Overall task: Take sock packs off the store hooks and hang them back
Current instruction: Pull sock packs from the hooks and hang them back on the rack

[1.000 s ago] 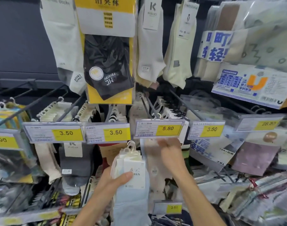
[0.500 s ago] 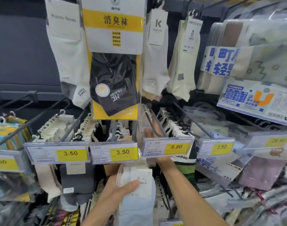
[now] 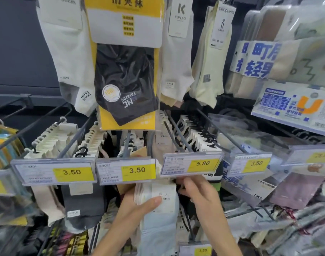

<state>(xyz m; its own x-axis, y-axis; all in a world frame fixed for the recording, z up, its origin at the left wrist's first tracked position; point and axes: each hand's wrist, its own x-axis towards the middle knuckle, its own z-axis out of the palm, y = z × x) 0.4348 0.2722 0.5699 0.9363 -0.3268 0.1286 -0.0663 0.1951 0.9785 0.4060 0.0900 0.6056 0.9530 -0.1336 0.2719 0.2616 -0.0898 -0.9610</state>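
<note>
holding a bundle of pale sock packs (image 3: 158,197) in the left hand (image 3: 134,207), thumb clamped across the white card, just under the 5.80 price tag (image 3: 192,164). right hand (image 3: 198,193) beside the card top, fingers curled at the hanger loops, apparently pinching; exact grip hidden. likely rehanging: keep bundle upright, line loops with the hook (image 3: 178,134) tip behind the tag, slide straight back, avoid snagging neighbouring packs.
</note>
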